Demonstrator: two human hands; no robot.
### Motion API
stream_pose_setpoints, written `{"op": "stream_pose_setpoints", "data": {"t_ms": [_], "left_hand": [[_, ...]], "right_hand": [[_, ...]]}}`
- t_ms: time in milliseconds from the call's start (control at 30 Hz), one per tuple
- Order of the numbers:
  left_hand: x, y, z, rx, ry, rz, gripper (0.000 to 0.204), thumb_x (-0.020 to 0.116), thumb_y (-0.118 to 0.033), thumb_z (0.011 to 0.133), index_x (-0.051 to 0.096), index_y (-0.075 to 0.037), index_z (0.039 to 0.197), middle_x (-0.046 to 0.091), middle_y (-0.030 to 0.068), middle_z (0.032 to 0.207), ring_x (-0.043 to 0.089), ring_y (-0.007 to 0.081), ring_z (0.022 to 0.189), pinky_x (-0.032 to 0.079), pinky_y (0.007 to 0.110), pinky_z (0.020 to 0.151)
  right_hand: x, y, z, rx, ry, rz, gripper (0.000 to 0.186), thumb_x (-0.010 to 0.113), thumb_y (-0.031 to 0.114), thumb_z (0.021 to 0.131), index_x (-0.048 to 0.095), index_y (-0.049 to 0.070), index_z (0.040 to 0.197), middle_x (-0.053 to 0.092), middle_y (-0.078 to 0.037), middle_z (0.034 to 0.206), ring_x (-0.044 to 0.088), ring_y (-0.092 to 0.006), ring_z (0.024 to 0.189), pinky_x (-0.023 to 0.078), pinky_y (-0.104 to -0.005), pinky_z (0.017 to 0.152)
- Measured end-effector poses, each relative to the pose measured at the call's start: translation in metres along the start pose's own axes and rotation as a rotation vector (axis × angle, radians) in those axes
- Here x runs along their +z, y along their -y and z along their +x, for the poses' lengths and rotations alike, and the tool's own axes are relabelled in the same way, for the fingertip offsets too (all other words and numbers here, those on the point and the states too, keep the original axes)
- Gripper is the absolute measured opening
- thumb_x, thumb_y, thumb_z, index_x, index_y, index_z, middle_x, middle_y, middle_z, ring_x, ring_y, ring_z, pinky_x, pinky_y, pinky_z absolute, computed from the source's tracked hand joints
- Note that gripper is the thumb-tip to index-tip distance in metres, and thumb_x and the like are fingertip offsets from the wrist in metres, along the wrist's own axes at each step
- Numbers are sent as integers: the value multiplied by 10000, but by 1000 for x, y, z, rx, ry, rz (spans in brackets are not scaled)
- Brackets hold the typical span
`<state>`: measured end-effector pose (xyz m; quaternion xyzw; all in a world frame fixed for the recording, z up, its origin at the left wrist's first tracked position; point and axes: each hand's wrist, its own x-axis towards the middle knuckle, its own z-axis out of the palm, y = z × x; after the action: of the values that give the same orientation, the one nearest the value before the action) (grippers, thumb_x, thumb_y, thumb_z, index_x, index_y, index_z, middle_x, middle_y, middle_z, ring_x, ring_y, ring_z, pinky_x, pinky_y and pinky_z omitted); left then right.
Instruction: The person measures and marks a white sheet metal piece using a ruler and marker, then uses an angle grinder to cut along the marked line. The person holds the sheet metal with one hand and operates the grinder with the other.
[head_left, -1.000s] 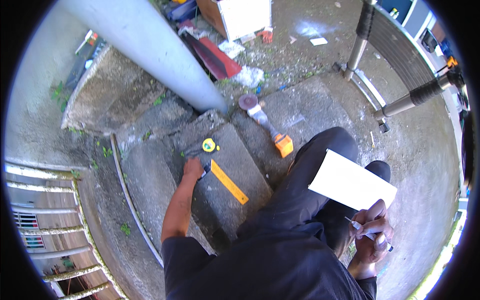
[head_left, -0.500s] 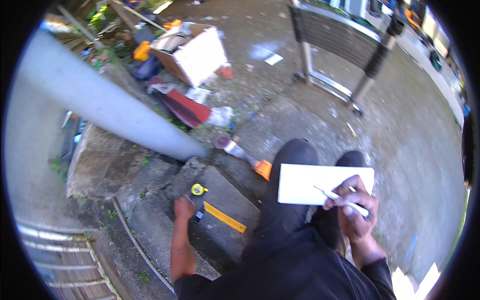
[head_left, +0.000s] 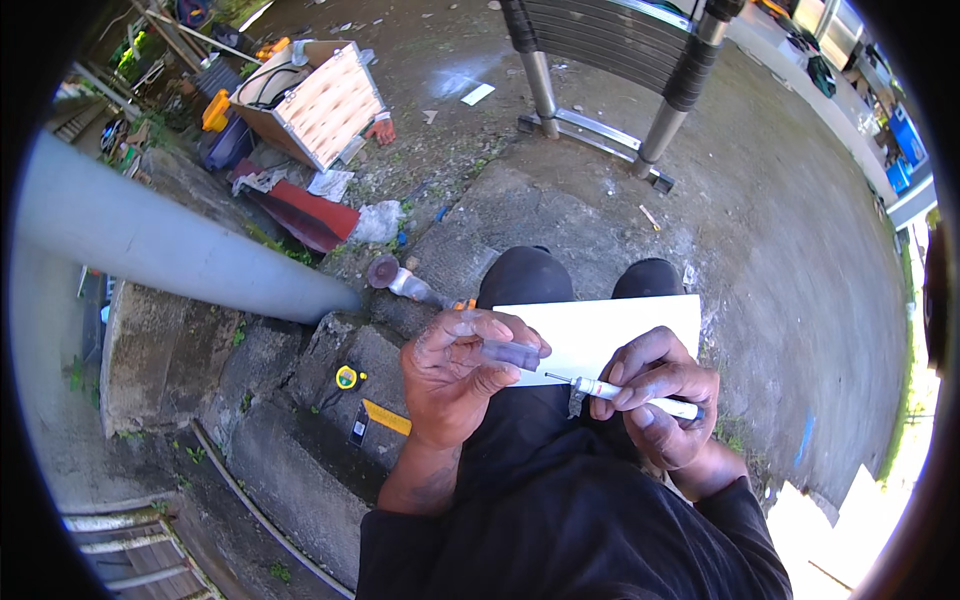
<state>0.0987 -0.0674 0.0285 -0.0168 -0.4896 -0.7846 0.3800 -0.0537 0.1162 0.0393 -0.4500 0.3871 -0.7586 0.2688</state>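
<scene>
A small translucent purplish-grey case (head_left: 513,354) is pinched between the thumb and fingers of my left hand (head_left: 440,375), above the left edge of a white panel (head_left: 590,330). My right hand (head_left: 665,395) is closed on a white pen-shaped marker (head_left: 594,387). Its thin metal tip points left, toward the case but apart from it. The panel lies flat across my knees, partly covered by both hands. On the concrete to the left sit a yellow tape measure (head_left: 346,377), a yellow rule (head_left: 388,417) and a small dark piece with a pale label (head_left: 359,425).
An angle grinder (head_left: 405,284) lies beyond my left knee. A thick grey pipe (head_left: 190,245) slants in from the left. Farther off stand a wooden box (head_left: 335,105) and a folded telescopic ladder (head_left: 610,60). An orange glove (head_left: 381,130) lies beside the box.
My left hand has come up from the concrete by the tape measure to the panel, now holding the small case. My right hand has moved slightly left, still gripping the marker. The view has shifted.
</scene>
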Motion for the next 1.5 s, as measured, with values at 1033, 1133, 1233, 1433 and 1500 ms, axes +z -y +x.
{"op": "stream_pose_setpoints", "data": {"t_ms": [1033, 1133, 1233, 1433, 1500], "left_hand": [[17, 0, -11, 153, 183, 844, 257, 865, -28, 886, 771, 40, 1116, 797, 178, 925, 803, 298, 793, 621, 363, 675], [16, 6, -18, 297, 148, 878, 273, 827, 2, 913, 752, 31, 1174, 790, 177, 946, 799, 302, 812, 625, 372, 698], [7, 14, -27, 314, 123, 898, 257, 815, 5, 923, 752, 28, 1171, 786, 177, 949, 796, 304, 816, 622, 376, 692], [-6, 9, -35, 221, 129, 985, 254, 816, -24, 926, 751, 45, 1161, 774, 180, 969, 784, 338, 851, 620, 414, 730], [-6, 3, -33, 183, 136, 997, 253, 818, -51, 929, 755, 48, 1153, 769, 193, 974, 781, 357, 873, 618, 428, 752]], "right_hand": [[-13, -33, -1, 141, -79, 285, 106, 730, -101, 957, 730, -83, 1061, 707, -276, 1056, 808, -389, 855, 701, -466, 704], [-5, -45, -4, 176, -122, 431, 124, 736, -125, 937, 731, -82, 1053, 716, -267, 1032, 804, -403, 842, 700, -488, 724], [-1, -52, -9, 224, -163, 485, 131, 746, -149, 923, 723, -95, 1040, 727, -253, 1001, 803, -388, 841, 695, -494, 760], [7, -54, 1, 307, -111, 264, 110, 771, -107, 920, 723, -82, 1015, 739, -242, 987, 791, -361, 793, 680, -472, 706], [12, -51, 6, 312, -69, 202, 113, 756, -151, 922, 715, -101, 1015, 733, -252, 1012, 802, -367, 857, 691, -473, 768]]}}
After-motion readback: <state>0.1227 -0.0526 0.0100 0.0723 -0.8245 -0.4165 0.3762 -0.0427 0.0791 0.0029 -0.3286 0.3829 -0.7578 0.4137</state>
